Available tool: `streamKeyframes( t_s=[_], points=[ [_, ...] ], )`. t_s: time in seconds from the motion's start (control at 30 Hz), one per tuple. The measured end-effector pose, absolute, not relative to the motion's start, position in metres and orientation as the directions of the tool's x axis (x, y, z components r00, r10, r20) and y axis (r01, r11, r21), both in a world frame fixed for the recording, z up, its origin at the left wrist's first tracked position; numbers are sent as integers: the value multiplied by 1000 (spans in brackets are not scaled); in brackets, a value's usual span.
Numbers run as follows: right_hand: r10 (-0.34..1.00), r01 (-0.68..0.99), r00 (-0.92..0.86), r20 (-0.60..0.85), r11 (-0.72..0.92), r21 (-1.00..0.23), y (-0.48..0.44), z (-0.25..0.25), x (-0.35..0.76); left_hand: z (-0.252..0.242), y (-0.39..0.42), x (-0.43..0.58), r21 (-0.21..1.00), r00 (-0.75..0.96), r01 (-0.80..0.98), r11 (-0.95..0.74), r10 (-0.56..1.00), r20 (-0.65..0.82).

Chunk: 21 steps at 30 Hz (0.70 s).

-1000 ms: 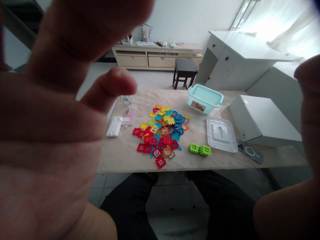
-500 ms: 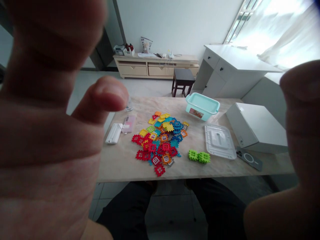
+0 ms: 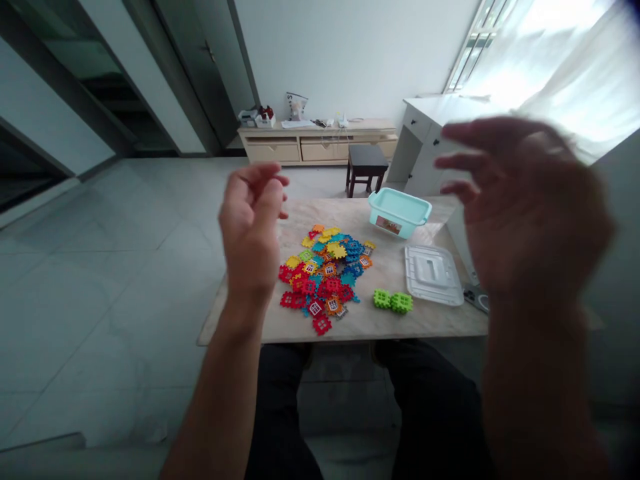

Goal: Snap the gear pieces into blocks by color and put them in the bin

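On the table (image 3: 360, 328), a block pile (image 3: 325, 273) lies left of the lid (image 3: 433, 275) and tub (image 3: 410, 228).

Glossy, pale grey floor tiles (image 3: 125, 280) spread across the left, leading to a grey door with a metal handle (image 3: 195, 33). Along the far plain white wall (image 3: 350, 53) stands a low cream wooden cabinet (image 3: 273, 153), a dark square stool (image 3: 367, 156) before it. At right, daylight glows through a sheer white curtain (image 3: 555, 60) beside a barred window (image 3: 473, 50).

A hand could pass between the pile (image 3: 331, 285) and the lid (image 3: 433, 275), but green blocks (image 3: 393, 301) sit at the near end. The tub (image 3: 400, 212) blocks the far right. Behind the right hand (image 3: 535, 213), room is hard to see.
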State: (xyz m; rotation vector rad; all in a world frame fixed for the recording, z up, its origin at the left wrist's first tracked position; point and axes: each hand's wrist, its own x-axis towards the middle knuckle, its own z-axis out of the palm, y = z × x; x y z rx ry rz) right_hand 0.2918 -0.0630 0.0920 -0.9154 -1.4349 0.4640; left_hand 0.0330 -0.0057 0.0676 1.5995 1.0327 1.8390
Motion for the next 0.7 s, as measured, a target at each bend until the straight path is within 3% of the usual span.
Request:
streamKeyframes(
  t_s=[0.07,0.17,0.23,0.3,0.4,0.57,0.7],
  points=[
    [841,175,199,503,474,-863,-35,44,296,28,19,36,848,-123,340,-405,875,468],
    [920,312,291,262,167,-935,0,-50,303,-28,33,36,686,-1,701,-194,962,273],
    [960,447,221,173,58,-893,9,-105,305,-51,26,35,412,131,898,-156,987,89],
    [991,568,105,82,8,-823,10,-141,302,-59,15,34,207,228,960,-190,958,-175],
    [998,742,-6,56,42,-669,9,-161,290,-58,2,29,161,271,962,-222,855,-442],
    [978,912,-210,-19,189,-365,42,-164,252,-56,0,11,139,224,974,-181,874,-432],
    [963,937,-258,-81,229,-263,95,-171,209,-61,3,-9,83,148,989,-125,904,-402]
  ],
)
